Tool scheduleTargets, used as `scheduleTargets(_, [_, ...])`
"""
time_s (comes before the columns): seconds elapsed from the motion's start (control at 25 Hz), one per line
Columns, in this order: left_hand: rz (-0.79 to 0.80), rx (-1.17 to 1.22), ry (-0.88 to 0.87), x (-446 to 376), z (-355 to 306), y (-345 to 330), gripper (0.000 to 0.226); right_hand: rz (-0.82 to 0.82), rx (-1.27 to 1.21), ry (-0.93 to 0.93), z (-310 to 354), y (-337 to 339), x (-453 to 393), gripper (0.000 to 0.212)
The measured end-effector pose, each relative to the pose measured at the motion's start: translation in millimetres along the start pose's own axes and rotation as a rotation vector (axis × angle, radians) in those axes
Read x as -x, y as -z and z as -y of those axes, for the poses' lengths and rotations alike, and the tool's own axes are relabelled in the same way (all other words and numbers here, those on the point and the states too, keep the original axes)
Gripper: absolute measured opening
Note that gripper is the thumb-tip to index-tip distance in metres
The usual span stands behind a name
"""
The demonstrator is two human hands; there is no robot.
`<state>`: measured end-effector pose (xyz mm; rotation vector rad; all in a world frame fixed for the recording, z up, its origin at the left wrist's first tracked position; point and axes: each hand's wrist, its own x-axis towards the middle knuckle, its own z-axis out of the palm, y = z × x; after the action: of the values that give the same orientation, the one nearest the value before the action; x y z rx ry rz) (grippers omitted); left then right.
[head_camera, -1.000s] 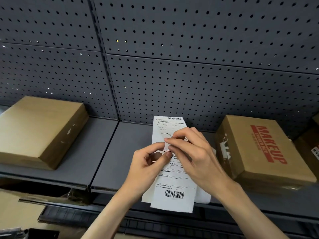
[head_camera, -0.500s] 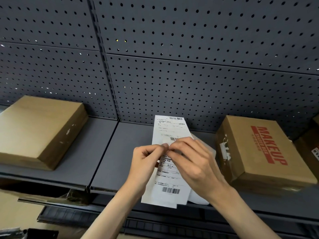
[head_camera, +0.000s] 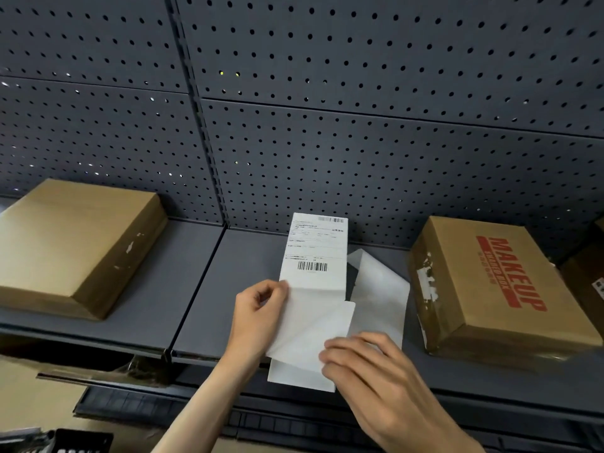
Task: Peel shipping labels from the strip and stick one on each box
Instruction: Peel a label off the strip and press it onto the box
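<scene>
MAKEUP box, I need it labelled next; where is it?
Head view: the MAKEUP box sits on the shelf at right, just right of the label strip.

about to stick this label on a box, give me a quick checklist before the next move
1. Label off the strip: cannot tell, mostly peeled back.
2. Right hand grips label: ok.
3. Left hand holds strip edge: ok.
4. Next printed label left on strip: ok.
5. Plain box top bare: ok.
6. Makeup box top free for label: not ok, red print covers much of it.
</scene>
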<state>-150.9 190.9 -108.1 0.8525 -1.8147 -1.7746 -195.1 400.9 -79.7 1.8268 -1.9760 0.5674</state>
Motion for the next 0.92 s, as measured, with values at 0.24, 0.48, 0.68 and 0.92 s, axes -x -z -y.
scheduleTargets(0.24, [-0.063,-0.095,-0.076,1,13,6,0.038,-0.046,-0.202,-0.178,13,28,16,0.012])
scheduleTargets(0.48, [-0.101,-0.202,-0.102,11,34,20,0.034,-0.382,-0.363,-0.510,4,77,19,0.001])
scheduleTargets(0.68, [-0.011,-0.250,-0.140,45,48,32,0.027,-0.538,-0.444,-0.799,-39,110,17,0.016])
scheduleTargets(0.92, [0.093,-0.860,-0.469,68,59,60,0.035,-0.453,-0.489,-0.814,-71,104,-3,0.034])
